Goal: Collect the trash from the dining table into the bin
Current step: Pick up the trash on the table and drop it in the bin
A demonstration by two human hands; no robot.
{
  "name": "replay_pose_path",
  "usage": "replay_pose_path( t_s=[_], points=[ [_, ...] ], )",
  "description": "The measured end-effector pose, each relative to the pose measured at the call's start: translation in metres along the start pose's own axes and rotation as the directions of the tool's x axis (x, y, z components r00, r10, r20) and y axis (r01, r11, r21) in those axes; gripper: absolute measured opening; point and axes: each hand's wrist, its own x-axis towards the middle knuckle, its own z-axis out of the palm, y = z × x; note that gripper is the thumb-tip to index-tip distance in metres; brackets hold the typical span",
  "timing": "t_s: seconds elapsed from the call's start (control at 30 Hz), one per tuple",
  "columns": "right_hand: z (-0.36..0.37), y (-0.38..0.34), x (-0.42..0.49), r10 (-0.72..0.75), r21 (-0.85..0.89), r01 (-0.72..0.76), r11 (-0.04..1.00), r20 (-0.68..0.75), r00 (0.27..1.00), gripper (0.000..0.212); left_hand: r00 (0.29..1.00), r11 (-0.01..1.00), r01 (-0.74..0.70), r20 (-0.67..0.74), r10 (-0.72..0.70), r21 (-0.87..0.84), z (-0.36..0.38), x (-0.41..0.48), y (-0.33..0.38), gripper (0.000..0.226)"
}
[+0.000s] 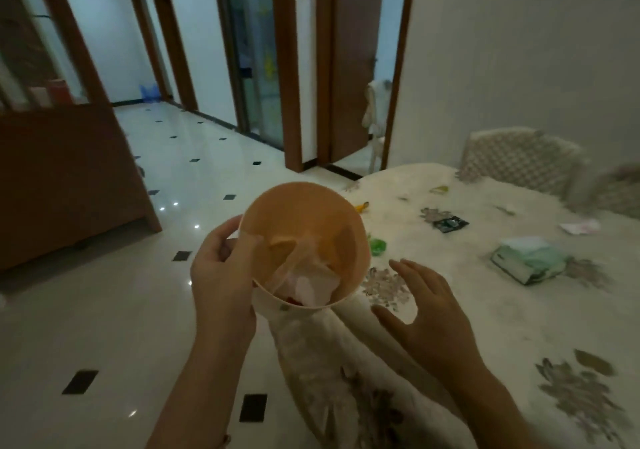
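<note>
My left hand (221, 275) grips the rim of a small orange bin (304, 220), held tilted at the table's near-left corner. Crumpled white tissue and clear plastic (308, 282) lie inside it. My right hand (429, 313) hovers open just right of the bin, above the tablecloth, holding nothing. On the dining table (485, 310) lie a green wrapper (376, 246), a yellow scrap (362, 207), a black packet (450, 223), a yellow-green scrap (439, 189) and a white paper piece (580, 227).
A green tissue pack (528, 261) sits on the table at the right. Two patterned chairs (519, 159) stand behind the table by the wall. Glossy tiled floor (104, 310) spreads to the left, with a wooden cabinet (65, 178) and doorways beyond.
</note>
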Motion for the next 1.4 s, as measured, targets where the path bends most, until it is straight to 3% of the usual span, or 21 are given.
replay_pose_path(
  t_s=[0.2,0.47,0.6,0.73,0.9,1.03,1.13,1.2,1.27,1.33,1.4],
  points=[
    [0.001,0.047,0.031,0.176,-0.135,-0.185,0.973,-0.080,0.981,0.062,0.967,0.995,-0.020,0.256,-0.005,0.093,0.084,0.046,-0.026,0.023],
    [0.019,0.138,0.043,0.398,-0.196,-0.391,0.899,-0.004,0.917,0.059,0.908,0.975,0.028,0.403,-0.118,0.222,0.164,0.060,-0.093,0.024],
    [0.043,0.184,0.060,0.533,-0.182,-0.511,0.840,0.101,0.840,0.059,0.902,0.955,0.048,0.398,-0.167,0.293,0.189,0.062,-0.124,0.025],
    [0.075,0.216,0.083,0.571,-0.186,-0.542,0.820,0.197,0.797,0.059,0.907,0.940,0.059,0.374,-0.191,0.336,0.203,0.068,-0.144,0.022],
    [0.113,0.239,0.105,0.544,-0.170,-0.517,0.839,0.270,0.794,0.052,0.919,0.918,0.103,0.316,-0.235,0.383,0.209,0.073,-0.161,0.020],
    [0.134,0.254,0.109,0.489,-0.098,-0.487,0.868,0.342,0.802,0.031,0.926,0.912,0.101,0.299,-0.232,0.397,0.210,0.076,-0.164,0.021],
    [0.136,0.256,0.106,0.506,-0.077,-0.503,0.861,0.230,0.831,0.025,0.925,0.917,0.093,0.306,-0.224,0.389,0.210,0.076,-0.164,0.018],
    [0.125,0.247,0.108,0.466,-0.052,-0.465,0.884,0.032,0.884,0.029,0.921,0.917,0.088,0.318,-0.224,0.390,0.209,0.075,-0.164,0.019],
    [0.102,0.229,0.117,0.442,0.086,-0.433,0.897,-0.182,0.879,0.029,0.914,0.925,0.098,0.335,-0.230,0.366,0.209,0.074,-0.162,0.019],
    [0.074,0.205,0.129,0.381,0.222,-0.321,0.921,-0.332,0.863,0.027,0.902,0.931,0.101,0.362,-0.234,0.350,0.211,0.073,-0.160,0.020],
    [0.050,0.178,0.135,0.263,0.261,-0.177,0.949,-0.343,0.902,0.027,0.891,0.935,0.104,0.385,-0.240,0.340,0.214,0.070,-0.158,0.024]
  ],
)
